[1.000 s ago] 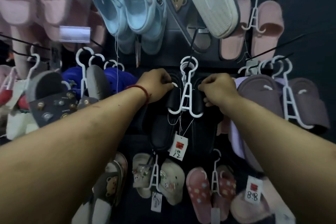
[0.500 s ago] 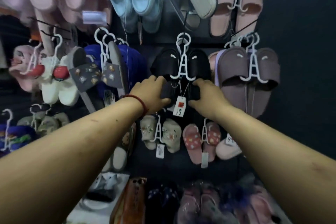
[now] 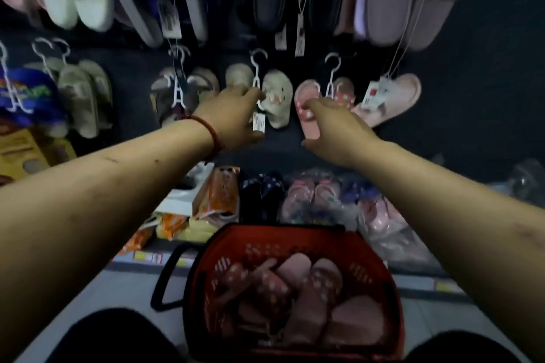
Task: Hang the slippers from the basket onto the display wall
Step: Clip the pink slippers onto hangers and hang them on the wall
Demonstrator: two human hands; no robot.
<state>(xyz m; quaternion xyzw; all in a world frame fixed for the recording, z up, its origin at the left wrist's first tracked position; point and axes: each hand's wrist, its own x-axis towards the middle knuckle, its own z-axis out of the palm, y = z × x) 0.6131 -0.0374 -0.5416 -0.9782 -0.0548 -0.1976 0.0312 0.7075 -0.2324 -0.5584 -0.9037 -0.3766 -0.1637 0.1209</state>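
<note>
Slippers (image 3: 298, 289), pink and spotted, lie heaped in the red basket (image 3: 380, 247) at 6 o'clock. Toward 12 o'clock, the left hand (image 3: 233, 118) and right hand (image 3: 333, 130) hang before the display wall (image 3: 472, 97), fingers loosely spread, gripping nothing. Behind them hang a cream pair (image 3: 277, 97) and a pink pair (image 3: 306, 91).

One basket (image 3: 265, 234), left hand (image 3: 236, 118), right hand (image 3: 333, 127), perhaps five slippers (image 3: 298, 289) inside
</note>
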